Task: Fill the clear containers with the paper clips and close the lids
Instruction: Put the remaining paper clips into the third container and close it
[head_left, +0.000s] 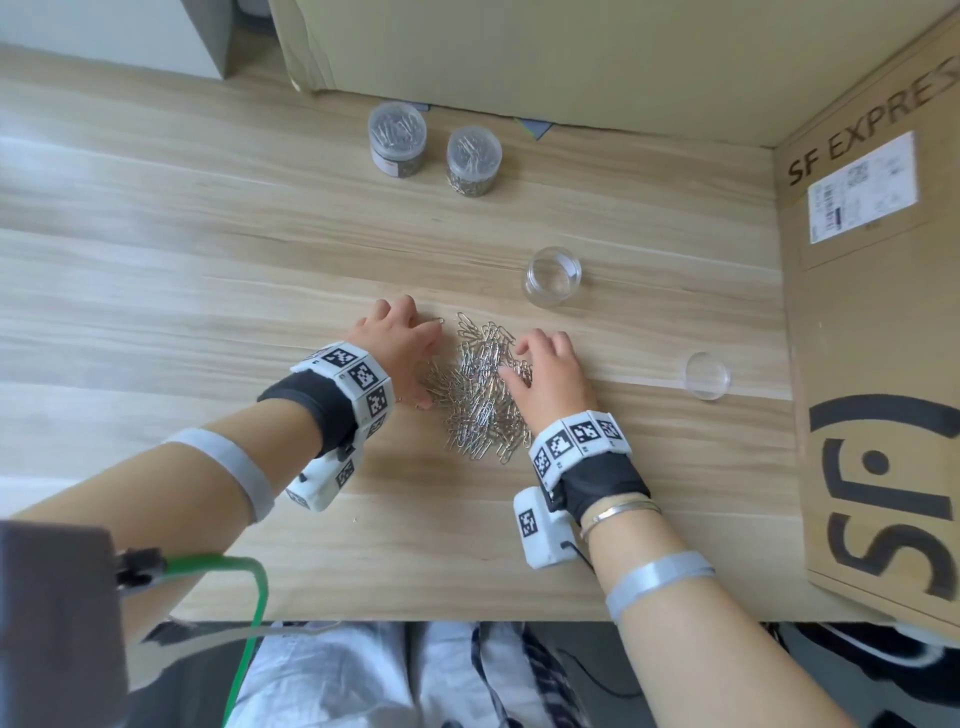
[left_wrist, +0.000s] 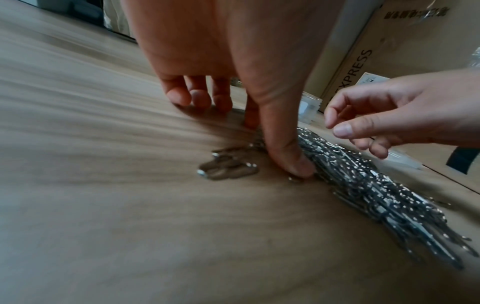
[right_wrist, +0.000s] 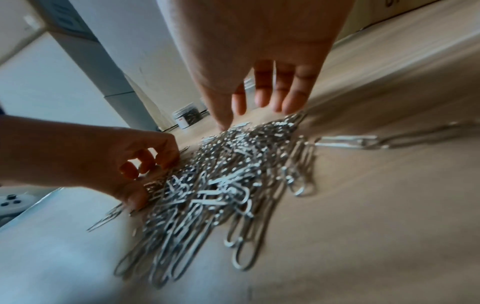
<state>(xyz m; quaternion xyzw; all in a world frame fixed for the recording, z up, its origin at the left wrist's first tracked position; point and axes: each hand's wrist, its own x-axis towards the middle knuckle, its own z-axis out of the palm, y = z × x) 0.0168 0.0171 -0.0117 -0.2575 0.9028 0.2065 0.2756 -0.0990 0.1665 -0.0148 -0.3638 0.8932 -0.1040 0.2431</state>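
A loose pile of silver paper clips (head_left: 478, 384) (left_wrist: 376, 185) (right_wrist: 228, 174) lies mid-table. My left hand (head_left: 415, 358) (left_wrist: 249, 131) sits at the pile's left edge, its thumb pressing on clips and its other fingertips on the wood. On the right side of the pile, my right hand (head_left: 540, 364) (right_wrist: 257, 107) reaches over the clips with spread fingers and holds nothing. An empty clear container (head_left: 553, 275) stands open behind the pile. Its clear lid (head_left: 706, 375) lies apart to the right. Two closed containers full of clips (head_left: 397, 137) (head_left: 474, 158) stand at the back.
A large SF Express cardboard box (head_left: 878, 364) walls off the right side, and another box (head_left: 519, 52) stands along the back. The wooden table (head_left: 156, 260) stretches left. Its near edge (head_left: 467, 618) is just below my forearms. A green cable (head_left: 249, 597) hangs at lower left.
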